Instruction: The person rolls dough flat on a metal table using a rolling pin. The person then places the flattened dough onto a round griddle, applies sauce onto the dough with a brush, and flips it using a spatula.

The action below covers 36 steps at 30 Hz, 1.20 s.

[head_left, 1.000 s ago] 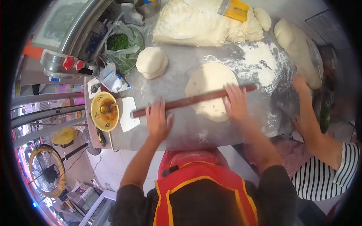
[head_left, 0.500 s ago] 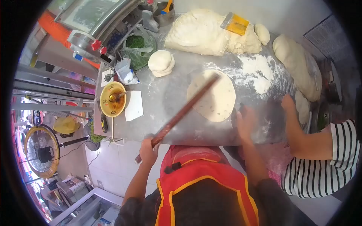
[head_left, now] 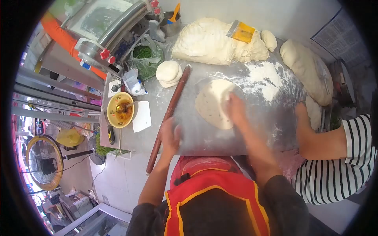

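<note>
The flattened dough round [head_left: 212, 105] is being overlapped at its right edge by the right grip [head_left: 235, 109], the nearer one; it is lying forward-right of the left grip [head_left: 170, 135]. Alongside the left grip, the reddish-brown rolling pin [head_left: 176, 95] is slanting lengthwise forward. Whether either blurred grip is being closed cannot be told.

Rolling pin [head_left: 172, 103] left of dough sheet [head_left: 214, 103], bowl [head_left: 112, 106] farther left, brush [head_left: 245, 33] on dough slab [head_left: 202, 44]
</note>
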Tool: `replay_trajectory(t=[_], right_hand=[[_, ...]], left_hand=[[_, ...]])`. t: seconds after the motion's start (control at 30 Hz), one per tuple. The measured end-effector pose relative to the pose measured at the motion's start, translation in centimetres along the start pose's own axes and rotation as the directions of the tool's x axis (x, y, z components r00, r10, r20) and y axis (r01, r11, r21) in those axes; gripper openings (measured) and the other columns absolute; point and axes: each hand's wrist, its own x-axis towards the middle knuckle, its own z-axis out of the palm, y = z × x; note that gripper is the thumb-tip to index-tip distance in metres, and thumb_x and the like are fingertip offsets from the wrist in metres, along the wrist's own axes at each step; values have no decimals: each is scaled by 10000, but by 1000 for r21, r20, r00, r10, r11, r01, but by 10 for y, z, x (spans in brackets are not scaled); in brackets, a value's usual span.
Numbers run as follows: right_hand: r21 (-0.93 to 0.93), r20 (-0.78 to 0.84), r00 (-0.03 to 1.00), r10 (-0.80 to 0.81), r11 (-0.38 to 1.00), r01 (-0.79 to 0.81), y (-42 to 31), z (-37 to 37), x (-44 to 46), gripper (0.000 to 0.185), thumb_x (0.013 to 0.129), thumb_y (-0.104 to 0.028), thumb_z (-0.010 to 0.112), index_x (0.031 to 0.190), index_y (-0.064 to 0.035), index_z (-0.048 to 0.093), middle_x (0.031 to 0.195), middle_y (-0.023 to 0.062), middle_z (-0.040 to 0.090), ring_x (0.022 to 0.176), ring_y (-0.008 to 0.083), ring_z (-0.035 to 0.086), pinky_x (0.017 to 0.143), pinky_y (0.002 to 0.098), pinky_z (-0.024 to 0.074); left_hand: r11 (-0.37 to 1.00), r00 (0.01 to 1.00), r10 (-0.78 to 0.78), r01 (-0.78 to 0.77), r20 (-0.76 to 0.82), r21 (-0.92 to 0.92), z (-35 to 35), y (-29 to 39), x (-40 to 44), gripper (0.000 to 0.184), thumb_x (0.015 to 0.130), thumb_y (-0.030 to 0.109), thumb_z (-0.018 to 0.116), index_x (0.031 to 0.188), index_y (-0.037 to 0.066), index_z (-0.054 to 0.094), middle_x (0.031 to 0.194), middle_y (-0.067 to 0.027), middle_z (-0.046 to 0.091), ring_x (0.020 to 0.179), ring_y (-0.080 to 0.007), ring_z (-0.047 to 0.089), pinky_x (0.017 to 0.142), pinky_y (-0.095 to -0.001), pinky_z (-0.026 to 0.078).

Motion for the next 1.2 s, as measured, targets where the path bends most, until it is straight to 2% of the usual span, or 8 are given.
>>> replay_trajectory(t=[0.2, 0.3, 0.4, 0.47, 0.67, 0.9, 1.07, 1.2], right_hand=[[322, 470, 736, -487, 871, 371, -152, -23, -64, 165, 918, -195, 501, 1015, -81, 572, 923, 193, 631, 875, 374, 617, 756, 443, 487], [471, 312, 820, -480, 828, 305, -125, -6, -76, 227, 922, -212, 513, 1086, -76, 592, 988, 187, 642, 938, 362, 616, 830, 425, 487], [267, 447, 892, -61, 961, -68, -87, -23, -75, 279, 905, -202, 549, 1145, -68, 598, 1072, 177, 650, 992, 339, 622, 879, 398, 492], [133, 244, 968, -56, 991, 24, -41, -18, -80, 278, 881, -159, 587, 1141, -61, 591, 1100, 181, 646, 1020, 319, 626, 885, 378, 494], [291, 198, 941, 275, 900, -324, -8, -41, -74, 319, 881, -102, 589, 1195, -54, 568, 1083, 188, 645, 1032, 316, 628, 894, 375, 487], [22, -248, 968, 40, 999, -36, 62, -14, -3, 632, 918, -244, 525, 1420, 46, 276, 1436, 289, 323, 1347, 450, 268, 1119, 509, 203], [-215, -377, 864, 333, 876, -432, 105, -4, 79, 664, 898, -306, 559, 1384, 80, 323, 1418, 307, 338, 1365, 424, 265, 1133, 498, 186], [-407, -62, 997, 40, 911, -62, 61, 65, 90, 698, 890, -367, 550, 1409, 40, 324, 1476, 260, 289, 1382, 374, 258, 1145, 493, 165]], left_hand=[[980, 980, 200, -201, -18, -17, 77, 28, 66, 518, 896, 231, 542, 1352, 14, 424, 1262, -189, 514, 1185, -313, 475, 1005, -382, 358], [973, 995, 23, -1, 95, -232, 56, 23, 78, 524, 915, 251, 519, 1368, 15, 407, 1295, -171, 493, 1215, -291, 448, 1026, -364, 332], [868, 975, -167, 216, 146, -447, 23, 16, 127, 530, 934, 272, 495, 1385, 15, 390, 1327, -153, 472, 1245, -269, 422, 1046, -346, 306], [783, 965, -210, 264, 160, -564, 6, 17, 186, 534, 947, 286, 480, 1396, 16, 379, 1349, -141, 458, 1264, -255, 404, 1060, -335, 288], [634, 956, -37, 247, 290, -733, 17, 47, 374, 550, 985, 328, 433, 1430, 17, 345, 1414, -105, 416, 1324, -211, 351, 1102, -299, 236], [945, 959, 208, -147, 191, -293, 64, 56, 352, 545, 969, 304, 450, 1399, -23, 373, 1448, -186, 383, 1353, -279, 342, 1124, -336, 228], [833, 962, 271, -252, 34, 492, 7, -104, 250, 501, 933, 221, 538, 1323, -76, 436, 1376, -243, 440, 1313, -367, 377, 1106, -392, 262], [967, 998, 19, -1, -66, 256, -9, -131, 218, 471, 932, 223, 551, 1298, -62, 471, 1288, -248, 512, 1199, -351, 487, 1027, -387, 355]])
